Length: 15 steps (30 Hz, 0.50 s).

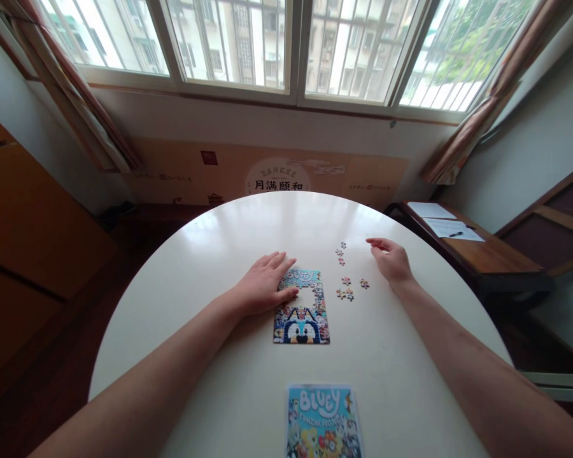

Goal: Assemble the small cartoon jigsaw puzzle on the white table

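Note:
My left hand (265,283) lies flat with fingers spread over the upper left edge of a partly assembled jigsaw puzzle (305,327). The thumb reaches across a gap in the puzzle's middle, where white shows through. A blue cartoon dog's face fills the lower part, and the top carries "BLUEY" lettering partly behind my fingers. To the right, my right hand (390,257) hovers or rests by the table with loosely bent fingers, the thumb apart, and no piece visible in it. Between the hands are several loose puzzle pieces (346,281), with more pieces (341,261) above them.
A printed Bluey picture sheet (322,420) lies at the near edge of view on the round white table (181,280). Beyond the table's right side stands a wooden side table (516,251) with papers (446,228) and a pen. Barred windows and curtains line the far wall.

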Tool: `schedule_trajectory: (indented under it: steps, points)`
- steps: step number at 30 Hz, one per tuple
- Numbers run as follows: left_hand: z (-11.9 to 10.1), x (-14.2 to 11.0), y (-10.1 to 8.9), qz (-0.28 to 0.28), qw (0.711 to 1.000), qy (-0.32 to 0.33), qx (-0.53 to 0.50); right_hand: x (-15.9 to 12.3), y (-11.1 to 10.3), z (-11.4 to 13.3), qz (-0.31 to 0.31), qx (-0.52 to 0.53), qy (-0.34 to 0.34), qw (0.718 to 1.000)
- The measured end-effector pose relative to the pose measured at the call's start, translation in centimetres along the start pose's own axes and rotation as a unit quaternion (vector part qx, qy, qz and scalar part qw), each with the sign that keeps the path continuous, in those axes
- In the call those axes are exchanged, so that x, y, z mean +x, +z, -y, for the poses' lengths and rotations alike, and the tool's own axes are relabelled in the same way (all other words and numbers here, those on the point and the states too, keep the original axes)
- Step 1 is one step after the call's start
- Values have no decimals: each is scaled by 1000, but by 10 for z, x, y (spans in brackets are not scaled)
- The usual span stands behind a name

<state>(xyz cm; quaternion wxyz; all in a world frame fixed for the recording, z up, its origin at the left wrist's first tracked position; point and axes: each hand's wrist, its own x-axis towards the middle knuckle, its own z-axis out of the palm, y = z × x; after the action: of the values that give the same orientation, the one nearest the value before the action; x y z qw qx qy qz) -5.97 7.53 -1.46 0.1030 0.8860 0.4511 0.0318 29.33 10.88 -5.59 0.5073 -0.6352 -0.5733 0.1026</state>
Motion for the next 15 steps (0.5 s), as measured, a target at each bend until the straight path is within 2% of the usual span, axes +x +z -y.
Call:
schedule_trajectory:
  steps: [6,15]
  points:
    - [-2,1,-1,20,1000,-3,14,0,4,-7,8,17,3,1000]
    - [-6,0,-5,44,999,-2,30,-5,-2,18,-2,-22,-75,997]
